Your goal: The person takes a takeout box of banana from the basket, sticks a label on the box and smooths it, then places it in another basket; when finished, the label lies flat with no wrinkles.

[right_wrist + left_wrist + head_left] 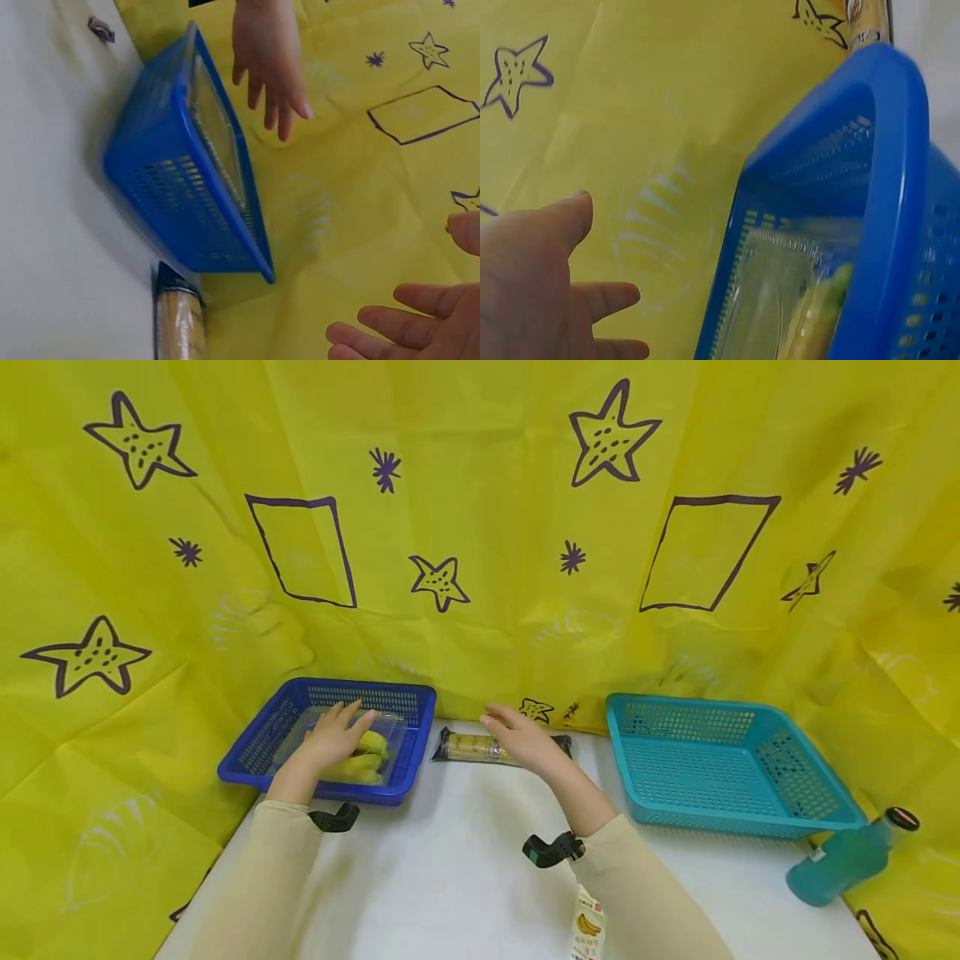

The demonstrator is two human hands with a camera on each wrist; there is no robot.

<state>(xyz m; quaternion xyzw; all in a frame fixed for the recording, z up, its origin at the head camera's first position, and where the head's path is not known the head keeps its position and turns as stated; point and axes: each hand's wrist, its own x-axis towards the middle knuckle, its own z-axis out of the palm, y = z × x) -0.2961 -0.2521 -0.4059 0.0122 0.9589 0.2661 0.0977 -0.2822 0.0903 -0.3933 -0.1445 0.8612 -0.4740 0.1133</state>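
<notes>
My left hand (330,743) hovers over the blue basket (420,752) at the left, its fingers relaxed and holding nothing. In the basket is a clear plastic box (761,292), along with yellow, banana-like items (363,767). My right hand (521,742) is raised near the middle, fingers loosely extended and nothing in them. In the head view it overlaps a long packet (468,747) with dark ends, which lies against the curtain just right of the blue basket. The right wrist view shows both hands apart from the basket's rim, the left hand (270,64) at the top.
A teal basket (697,768) stands at the back right. By its near right corner, a teal bottle (840,864) with a dark cap leans over. A small carton (588,933) with a banana picture lies by my right sleeve. Behind the white table (450,868) hangs a yellow curtain (495,510).
</notes>
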